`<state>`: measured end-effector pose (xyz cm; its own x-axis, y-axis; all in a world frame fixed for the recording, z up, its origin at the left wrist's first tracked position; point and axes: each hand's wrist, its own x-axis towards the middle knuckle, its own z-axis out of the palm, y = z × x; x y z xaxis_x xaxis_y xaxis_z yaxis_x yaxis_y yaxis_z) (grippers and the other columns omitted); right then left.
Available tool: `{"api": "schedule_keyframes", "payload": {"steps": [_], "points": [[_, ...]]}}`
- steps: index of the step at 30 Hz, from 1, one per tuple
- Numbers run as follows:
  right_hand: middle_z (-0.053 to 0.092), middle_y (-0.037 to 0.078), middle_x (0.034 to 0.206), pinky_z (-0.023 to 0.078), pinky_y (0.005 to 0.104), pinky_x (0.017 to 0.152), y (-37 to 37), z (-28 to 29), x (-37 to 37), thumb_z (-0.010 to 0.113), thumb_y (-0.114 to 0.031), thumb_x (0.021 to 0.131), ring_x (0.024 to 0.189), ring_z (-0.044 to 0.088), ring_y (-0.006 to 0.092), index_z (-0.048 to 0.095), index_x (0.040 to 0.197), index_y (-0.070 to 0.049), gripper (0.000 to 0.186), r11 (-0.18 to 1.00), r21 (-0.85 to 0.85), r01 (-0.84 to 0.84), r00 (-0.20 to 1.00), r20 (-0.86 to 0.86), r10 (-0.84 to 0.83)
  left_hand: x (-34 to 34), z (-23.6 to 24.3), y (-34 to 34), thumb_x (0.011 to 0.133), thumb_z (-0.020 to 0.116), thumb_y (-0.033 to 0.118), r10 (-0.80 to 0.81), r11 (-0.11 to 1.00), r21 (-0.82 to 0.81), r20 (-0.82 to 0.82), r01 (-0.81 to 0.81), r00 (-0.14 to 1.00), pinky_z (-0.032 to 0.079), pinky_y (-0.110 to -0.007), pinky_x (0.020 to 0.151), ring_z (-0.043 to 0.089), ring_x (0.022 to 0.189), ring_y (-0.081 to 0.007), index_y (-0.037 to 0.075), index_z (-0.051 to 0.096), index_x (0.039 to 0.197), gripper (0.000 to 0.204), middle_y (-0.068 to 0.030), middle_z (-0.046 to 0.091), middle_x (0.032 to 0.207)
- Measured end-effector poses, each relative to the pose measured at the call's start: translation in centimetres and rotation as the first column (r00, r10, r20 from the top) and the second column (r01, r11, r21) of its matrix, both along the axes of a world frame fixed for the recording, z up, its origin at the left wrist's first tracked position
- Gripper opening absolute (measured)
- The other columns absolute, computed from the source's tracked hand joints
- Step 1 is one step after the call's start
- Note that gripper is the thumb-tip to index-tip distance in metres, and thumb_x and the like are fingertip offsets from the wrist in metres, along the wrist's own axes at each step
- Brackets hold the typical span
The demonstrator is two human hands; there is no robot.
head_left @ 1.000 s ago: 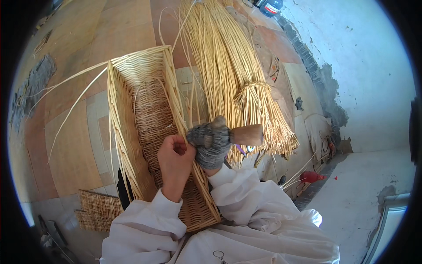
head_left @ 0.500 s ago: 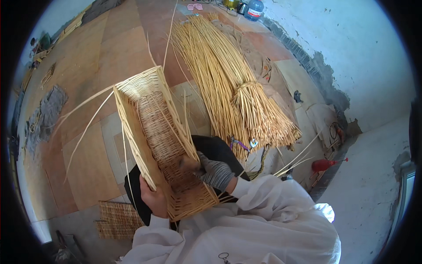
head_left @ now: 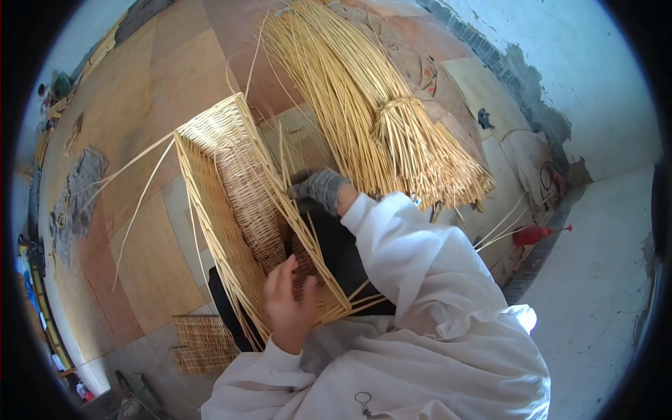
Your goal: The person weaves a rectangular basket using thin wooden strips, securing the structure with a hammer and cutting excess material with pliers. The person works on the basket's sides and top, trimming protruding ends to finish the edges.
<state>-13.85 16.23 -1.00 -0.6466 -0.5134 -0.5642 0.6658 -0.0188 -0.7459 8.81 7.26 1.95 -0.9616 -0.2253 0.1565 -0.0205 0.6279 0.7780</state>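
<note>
A long, open wicker basket lies tilted across my dark-covered lap, its near end close to my body. My bare left hand is lifted over the basket's near end, fingers apart and holding nothing. In a grey knitted glove with dark fingertips, my right hand is at the outer side of the right rim, where loose willow ends stick up. Its fingers are curled in against the rim; what lies between them is hidden. Long willow strands trail from the basket's far left corner.
A big tied bundle of willow rods lies on the floor beyond my right arm. To the right is a red bulb-shaped thing with a thin spout. A woven wicker panel lies at lower left, a grey cloth farther left.
My right hand has moved from inside the basket up and away along the right rim. My left hand has let go of the left side and swung over the basket's near end.
</note>
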Motion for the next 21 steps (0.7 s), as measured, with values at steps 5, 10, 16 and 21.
{"api": "schedule_keyframes", "payload": {"steps": [5, 10, 16, 21], "points": [[0.065, 0.012, 0.090, 0.051, 0.0276, 0.071, -0.8, 0.2, 3.5, 0.068, -0.004, 0.077, 0.080, 0.062, 0.0165, 0.055, 0.112, 0.006, 0.039, 0.971, 0.231, 0.067, 0.763, -0.639, 0.099, -2.0, -1.6, 1.5, 0.077, 0.067, 0.012, -0.083, 0.995, -0.053, -0.042, 0.081, 0.996, 0.045, -0.032, 0.070, 0.053, 0.086, -0.0262, -0.007, 0.041, 0.126, 0.058, -0.0175, 0.047, 0.109], [0.061, 0.015, 0.088, 0.051, 0.0317, 0.071, -2.8, 0.5, 6.2, 0.072, -0.019, 0.075, 0.080, 0.061, 0.0281, 0.056, 0.115, 0.004, 0.049, 0.914, 0.368, 0.171, 0.401, -0.873, 0.277, -1.4, -3.6, 3.0, 0.078, 0.067, 0.011, 0.000, 0.997, 0.078, 0.055, -0.004, 0.998, 0.045, -0.035, 0.076, 0.053, 0.090, -0.0314, -0.008, 0.044, 0.123, 0.054, -0.0213, 0.046, 0.112], [0.054, 0.023, 0.102, 0.047, 0.0416, 0.083, -3.9, 0.4, 5.7, 0.066, -0.033, 0.076, 0.094, 0.056, 0.0363, 0.042, 0.128, 0.004, 0.068, 0.885, 0.439, 0.155, 0.423, -0.839, 0.342, -3.6, -0.9, -4.5, 0.080, 0.063, 0.007, -0.179, 0.983, -0.012, 0.084, 0.181, 0.980, 0.049, -0.031, 0.067, 0.059, 0.075, -0.0259, -0.003, 0.059, 0.106, 0.028, -0.0157, 0.060, 0.095], [0.054, 0.021, 0.099, 0.050, 0.0379, 0.075, -2.7, -0.6, 5.2, 0.066, -0.022, 0.076, 0.086, 0.057, 0.0350, 0.043, 0.129, 0.002, 0.063, 0.908, 0.396, 0.138, 0.451, -0.841, 0.299, -16.9, 3.6, -12.5, 0.074, 0.064, -0.002, -0.235, 0.864, -0.498, -0.261, 0.077, 0.936, 0.050, -0.034, 0.075, 0.059, 0.089, -0.0289, 0.005, 0.066, 0.102, 0.029, -0.0112, 0.062, 0.102]]}}
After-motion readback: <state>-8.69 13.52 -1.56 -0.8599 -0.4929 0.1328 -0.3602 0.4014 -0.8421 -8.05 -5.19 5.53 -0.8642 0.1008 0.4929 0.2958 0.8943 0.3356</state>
